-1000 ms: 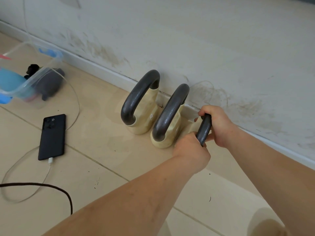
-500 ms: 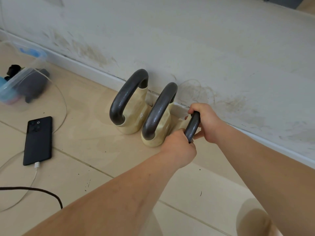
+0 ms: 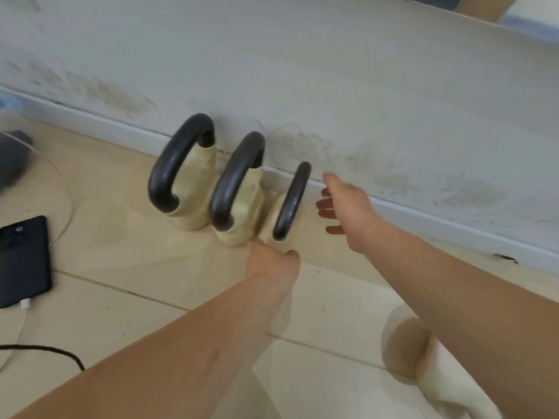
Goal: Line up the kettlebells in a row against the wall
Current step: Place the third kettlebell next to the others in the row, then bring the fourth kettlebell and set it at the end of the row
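Against the scuffed wall, three kettlebells stand touching in a row on the tile floor. Right hand is spread, grasping nothing; left hand rests loosely against the last base. They look heavy and rigid; the dark handles seem the best grip.

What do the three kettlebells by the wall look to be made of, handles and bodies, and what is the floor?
Kettlebell handles: dark grey, probably cast metal, with a dull sheen and faintly grainy surface. Kettlebell bodies: cream, matte and faceted; painted metal or a plastic or vinyl shell, the look leaves it open. Floor: pale beige tiles, likely ceramic, smooth with a soft gloss and straight grout lines.
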`<state>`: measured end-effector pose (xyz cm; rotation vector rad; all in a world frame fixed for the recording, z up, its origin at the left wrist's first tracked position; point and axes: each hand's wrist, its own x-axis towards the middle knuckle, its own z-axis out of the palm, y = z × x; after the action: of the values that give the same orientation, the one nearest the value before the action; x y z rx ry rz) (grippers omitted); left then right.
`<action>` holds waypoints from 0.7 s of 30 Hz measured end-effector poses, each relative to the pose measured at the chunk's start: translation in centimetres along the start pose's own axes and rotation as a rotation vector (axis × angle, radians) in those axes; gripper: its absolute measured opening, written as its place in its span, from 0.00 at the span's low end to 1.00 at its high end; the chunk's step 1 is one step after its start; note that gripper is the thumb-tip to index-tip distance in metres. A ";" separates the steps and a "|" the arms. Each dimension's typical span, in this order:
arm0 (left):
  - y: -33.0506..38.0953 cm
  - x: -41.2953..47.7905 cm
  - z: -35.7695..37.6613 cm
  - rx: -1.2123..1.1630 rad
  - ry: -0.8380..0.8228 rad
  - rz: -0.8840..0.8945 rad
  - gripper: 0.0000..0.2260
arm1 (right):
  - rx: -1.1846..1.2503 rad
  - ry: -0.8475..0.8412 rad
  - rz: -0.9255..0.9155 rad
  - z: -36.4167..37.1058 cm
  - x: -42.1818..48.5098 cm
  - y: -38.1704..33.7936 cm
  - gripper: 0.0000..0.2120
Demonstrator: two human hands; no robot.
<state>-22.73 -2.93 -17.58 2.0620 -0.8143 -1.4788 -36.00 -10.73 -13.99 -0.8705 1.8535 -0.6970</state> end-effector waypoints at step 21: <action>-5.5 -14.0 20.7 1.340 -0.688 1.125 0.25 | -0.871 0.140 0.330 -27.5 -7.9 21.8 0.30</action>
<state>-44.71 10.15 -18.26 0.9424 -3.1313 -0.8691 -64.55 11.09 -15.76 -1.0125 2.3825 0.3102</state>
